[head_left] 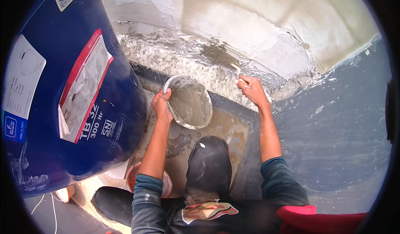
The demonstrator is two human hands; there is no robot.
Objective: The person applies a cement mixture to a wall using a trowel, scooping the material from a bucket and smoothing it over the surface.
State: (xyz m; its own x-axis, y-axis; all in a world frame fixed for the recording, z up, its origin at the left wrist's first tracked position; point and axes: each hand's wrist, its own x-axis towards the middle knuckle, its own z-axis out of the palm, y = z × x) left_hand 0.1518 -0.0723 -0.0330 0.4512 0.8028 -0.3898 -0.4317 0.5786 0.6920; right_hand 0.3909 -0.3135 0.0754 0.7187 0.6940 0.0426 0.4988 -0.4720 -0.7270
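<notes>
My left hand (161, 104) grips the rim of a round white bowl (205, 93) smeared with wet grey mortar, held tilted above the floor. My right hand (251, 89) is closed on a small brush (238, 70) whose tip touches a dark wet patch (218, 54) on the rough base of a white plastered wall (250, 25). Both forearms reach forward from dark teal sleeves. My bent knee in dark trousers (209, 163) sits below the bowl.
A large dark blue plastic tank (54, 84) with paper labels fills the left side, close to my left arm. Grey coated floor (333, 125) spreads to the right. An orange-and-white container (166, 183) sits by my left elbow. Red cloth (316, 219) lies at the lower right.
</notes>
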